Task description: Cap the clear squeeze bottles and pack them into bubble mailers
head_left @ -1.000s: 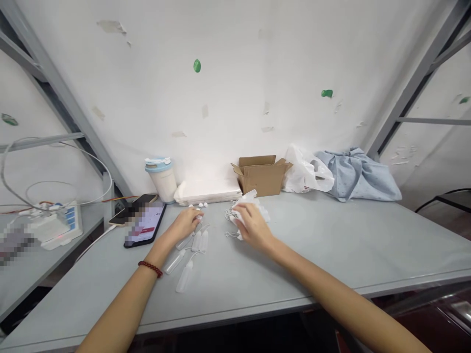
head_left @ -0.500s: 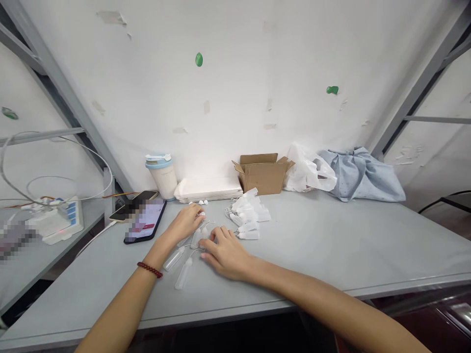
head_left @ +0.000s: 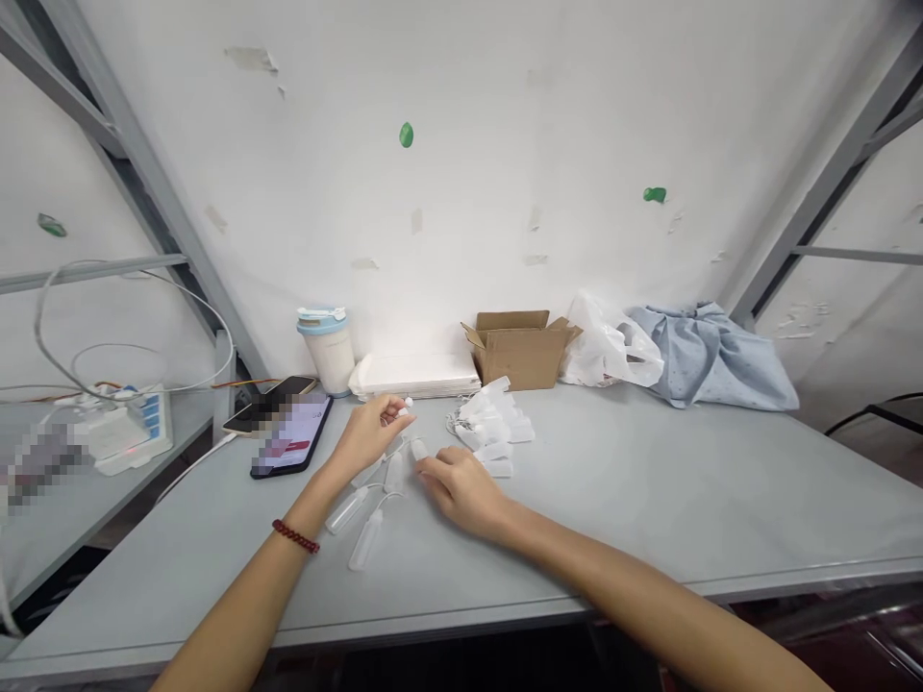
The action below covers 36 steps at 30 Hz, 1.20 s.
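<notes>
Small white caps (head_left: 408, 403) show at the fingertips of my left hand (head_left: 371, 431), whose thumb and fingers are closed on them. My right hand (head_left: 465, 488) has its fingers closed around the lower end of a clear plastic bottle (head_left: 419, 449). Between and below the hands, several similar bottles with thin white tubes lie on the table, one of them (head_left: 366, 540) nearest the front edge. A heap of translucent bottles (head_left: 494, 413) lies just beyond my right hand.
Along the wall stand a blue-lidded cup (head_left: 328, 356), a stack of white sheets (head_left: 418, 373), an open cardboard box (head_left: 520, 354), a white plastic bag (head_left: 610, 346) and a blue cloth bundle (head_left: 713, 356). Two phones (head_left: 294, 437) lie at the left, near a power strip (head_left: 137, 432).
My left hand has lifted away from the bottles, with white caps now at its fingertips. My right hand has shifted slightly right with a bottle at its fingers. The view has tilted a little.
</notes>
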Each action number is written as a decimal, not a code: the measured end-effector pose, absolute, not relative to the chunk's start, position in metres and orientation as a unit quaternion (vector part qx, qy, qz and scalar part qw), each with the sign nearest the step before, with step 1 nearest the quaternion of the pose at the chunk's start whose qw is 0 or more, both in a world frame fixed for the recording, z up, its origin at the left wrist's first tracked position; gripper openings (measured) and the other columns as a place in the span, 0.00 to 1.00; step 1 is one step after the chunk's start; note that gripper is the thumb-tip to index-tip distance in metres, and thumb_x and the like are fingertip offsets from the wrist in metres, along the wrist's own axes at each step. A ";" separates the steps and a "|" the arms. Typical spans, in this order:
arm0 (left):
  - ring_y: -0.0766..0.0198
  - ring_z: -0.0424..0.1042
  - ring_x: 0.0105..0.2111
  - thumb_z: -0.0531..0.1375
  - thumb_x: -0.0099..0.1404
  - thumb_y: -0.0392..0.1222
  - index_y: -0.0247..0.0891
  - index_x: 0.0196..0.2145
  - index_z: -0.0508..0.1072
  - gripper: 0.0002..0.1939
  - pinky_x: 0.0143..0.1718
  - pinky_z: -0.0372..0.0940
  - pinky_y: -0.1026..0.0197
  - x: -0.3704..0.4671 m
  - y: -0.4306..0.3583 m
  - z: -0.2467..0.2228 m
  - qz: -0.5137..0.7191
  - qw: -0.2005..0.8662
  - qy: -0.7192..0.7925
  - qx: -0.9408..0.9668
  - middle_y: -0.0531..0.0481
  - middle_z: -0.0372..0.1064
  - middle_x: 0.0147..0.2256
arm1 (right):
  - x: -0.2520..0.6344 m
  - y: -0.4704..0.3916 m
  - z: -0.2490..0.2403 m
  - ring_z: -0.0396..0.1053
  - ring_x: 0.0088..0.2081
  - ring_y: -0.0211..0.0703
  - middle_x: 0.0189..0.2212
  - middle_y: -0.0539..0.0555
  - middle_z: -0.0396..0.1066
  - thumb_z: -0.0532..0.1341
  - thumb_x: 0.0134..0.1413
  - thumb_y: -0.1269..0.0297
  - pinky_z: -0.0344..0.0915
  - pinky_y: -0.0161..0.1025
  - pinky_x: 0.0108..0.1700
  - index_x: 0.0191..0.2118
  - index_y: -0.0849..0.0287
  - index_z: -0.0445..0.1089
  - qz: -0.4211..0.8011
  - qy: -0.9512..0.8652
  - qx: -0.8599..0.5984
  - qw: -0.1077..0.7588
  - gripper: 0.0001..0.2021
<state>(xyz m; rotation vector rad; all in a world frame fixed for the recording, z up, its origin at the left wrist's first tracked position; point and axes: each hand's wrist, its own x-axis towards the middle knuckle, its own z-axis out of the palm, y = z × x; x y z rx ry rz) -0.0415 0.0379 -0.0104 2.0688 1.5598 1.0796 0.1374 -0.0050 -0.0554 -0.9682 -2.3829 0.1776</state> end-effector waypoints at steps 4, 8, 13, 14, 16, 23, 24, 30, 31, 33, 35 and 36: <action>0.62 0.69 0.29 0.61 0.52 0.50 0.33 0.31 0.72 0.16 0.31 0.63 0.61 -0.038 0.033 -0.004 0.408 0.269 0.528 0.695 0.47 0.71 0.29 | 0.147 0.002 -0.052 0.64 0.34 0.42 0.30 0.56 0.69 0.50 0.56 0.73 0.59 0.37 0.37 0.40 0.59 0.69 0.078 -0.851 -0.350 0.383 0.12; 0.66 0.65 0.22 0.62 0.50 0.51 0.33 0.31 0.74 0.17 0.23 0.60 0.64 -0.036 0.030 0.001 0.407 0.344 0.521 0.667 0.50 0.70 0.25 | 0.154 0.005 -0.046 0.64 0.35 0.42 0.31 0.55 0.70 0.50 0.58 0.71 0.61 0.39 0.38 0.39 0.57 0.69 0.097 -0.820 -0.348 0.443 0.11; 0.70 0.60 0.21 0.62 0.52 0.50 0.33 0.37 0.75 0.19 0.26 0.61 0.62 -0.039 0.029 0.000 0.398 0.408 0.465 0.677 0.49 0.70 0.29 | 0.156 0.003 -0.045 0.64 0.34 0.42 0.30 0.54 0.69 0.49 0.59 0.69 0.61 0.39 0.37 0.38 0.56 0.69 0.093 -0.814 -0.335 0.465 0.11; 0.70 0.59 0.21 0.62 0.52 0.49 0.33 0.38 0.75 0.19 0.26 0.61 0.62 -0.039 0.028 0.000 0.402 0.423 0.458 0.671 0.49 0.70 0.29 | 0.156 0.003 -0.045 0.64 0.34 0.41 0.30 0.54 0.68 0.49 0.59 0.69 0.61 0.39 0.37 0.38 0.56 0.69 0.088 -0.816 -0.332 0.464 0.11; 0.71 0.59 0.22 0.61 0.53 0.48 0.34 0.37 0.75 0.18 0.26 0.60 0.63 -0.039 0.027 0.001 0.423 0.444 0.450 0.650 0.50 0.68 0.28 | 0.156 0.002 -0.046 0.63 0.34 0.41 0.30 0.54 0.68 0.50 0.59 0.70 0.60 0.38 0.37 0.37 0.56 0.69 0.074 -0.822 -0.325 0.462 0.11; 0.71 0.59 0.22 0.63 0.53 0.45 0.34 0.34 0.76 0.13 0.24 0.57 0.65 -0.038 0.023 0.005 0.482 0.488 0.396 0.610 0.55 0.60 0.22 | 0.158 0.003 -0.049 0.62 0.33 0.41 0.31 0.54 0.69 0.51 0.57 0.73 0.57 0.39 0.37 0.37 0.58 0.69 0.029 -0.843 -0.313 0.437 0.11; 0.71 0.58 0.22 0.63 0.54 0.45 0.34 0.34 0.76 0.13 0.24 0.57 0.65 -0.038 0.023 0.005 0.480 0.490 0.391 0.613 0.55 0.59 0.21 | 0.158 0.003 -0.049 0.62 0.33 0.41 0.32 0.54 0.69 0.51 0.57 0.73 0.56 0.39 0.37 0.37 0.58 0.69 0.026 -0.848 -0.312 0.428 0.11; 0.71 0.56 0.20 0.62 0.54 0.47 0.32 0.33 0.76 0.14 0.21 0.54 0.66 -0.037 0.021 0.006 0.516 0.478 0.382 0.599 0.55 0.57 0.18 | 0.157 0.004 -0.051 0.62 0.33 0.40 0.31 0.54 0.70 0.52 0.56 0.73 0.54 0.38 0.36 0.37 0.58 0.70 0.019 -0.856 -0.315 0.409 0.10; 0.71 0.56 0.20 0.62 0.54 0.47 0.32 0.33 0.76 0.14 0.20 0.54 0.66 -0.037 0.021 0.007 0.520 0.478 0.382 0.596 0.55 0.57 0.18 | 0.157 0.004 -0.052 0.62 0.33 0.40 0.31 0.54 0.70 0.52 0.56 0.73 0.54 0.38 0.36 0.37 0.58 0.69 0.017 -0.857 -0.315 0.409 0.10; 0.71 0.56 0.20 0.62 0.54 0.46 0.32 0.33 0.76 0.14 0.20 0.54 0.66 -0.037 0.021 0.006 0.520 0.483 0.376 0.596 0.55 0.57 0.18 | 0.157 0.005 -0.053 0.62 0.33 0.40 0.31 0.54 0.70 0.52 0.56 0.73 0.54 0.38 0.35 0.37 0.58 0.69 0.011 -0.857 -0.311 0.412 0.09; 0.71 0.56 0.20 0.62 0.55 0.45 0.32 0.33 0.75 0.13 0.21 0.54 0.66 -0.037 0.021 0.006 0.516 0.495 0.363 0.597 0.56 0.57 0.18 | 0.157 0.006 -0.054 0.62 0.32 0.40 0.31 0.53 0.70 0.53 0.56 0.73 0.53 0.38 0.35 0.37 0.58 0.69 0.004 -0.856 -0.306 0.417 0.09; 0.71 0.56 0.20 0.62 0.55 0.45 0.32 0.33 0.75 0.12 0.21 0.53 0.66 -0.037 0.021 0.006 0.515 0.502 0.357 0.596 0.56 0.57 0.18 | 0.157 0.006 -0.055 0.62 0.32 0.40 0.30 0.53 0.70 0.53 0.56 0.73 0.53 0.38 0.35 0.36 0.58 0.69 0.001 -0.856 -0.303 0.419 0.09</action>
